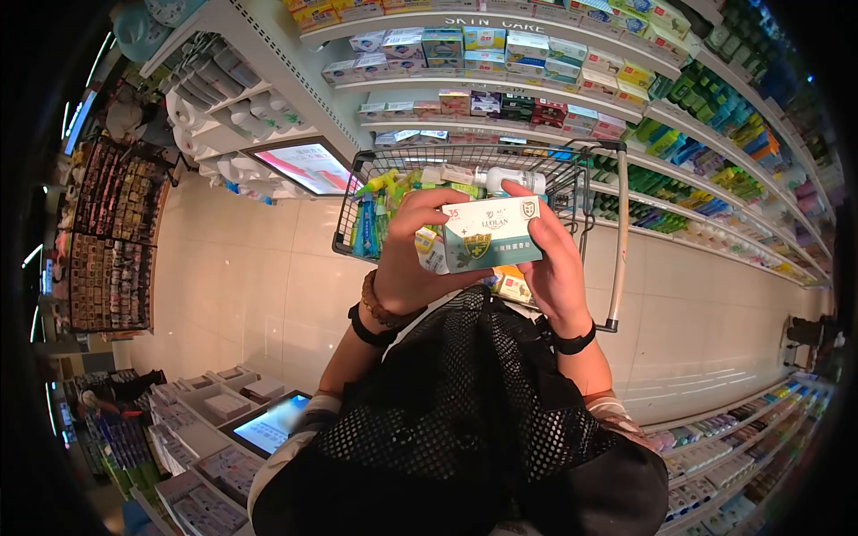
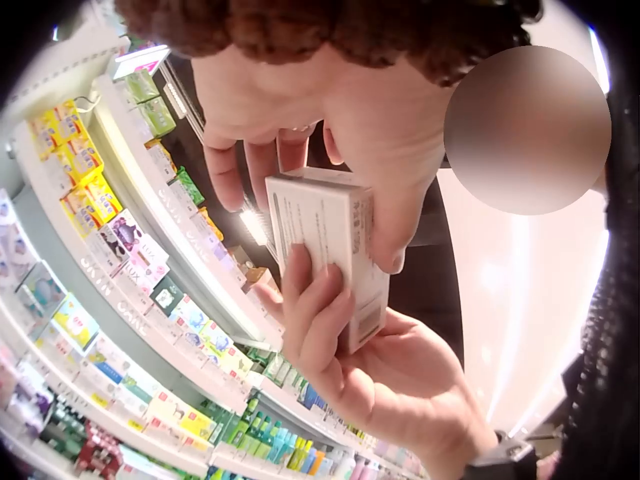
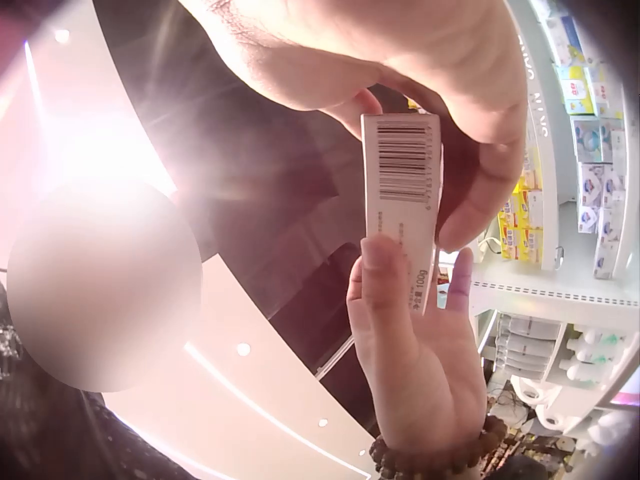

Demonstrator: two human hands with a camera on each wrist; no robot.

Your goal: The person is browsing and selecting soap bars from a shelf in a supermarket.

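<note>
Facing upward, apparently for reading, a small box [image 1: 490, 234] was clamped at its ends by left hand [image 1: 411, 259] and right hand [image 1: 556, 263] above a wire cart [image 1: 420, 152].

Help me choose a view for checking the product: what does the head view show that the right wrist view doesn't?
Only the head view shows the front of the box with its green-and-white label, and the wire cart full of goods behind it. Only the right wrist view shows the barcode on the box's narrow end. Both show the left hand and right hand gripping the box, the bead bracelet on the left wrist, and stocked shelves.
</note>
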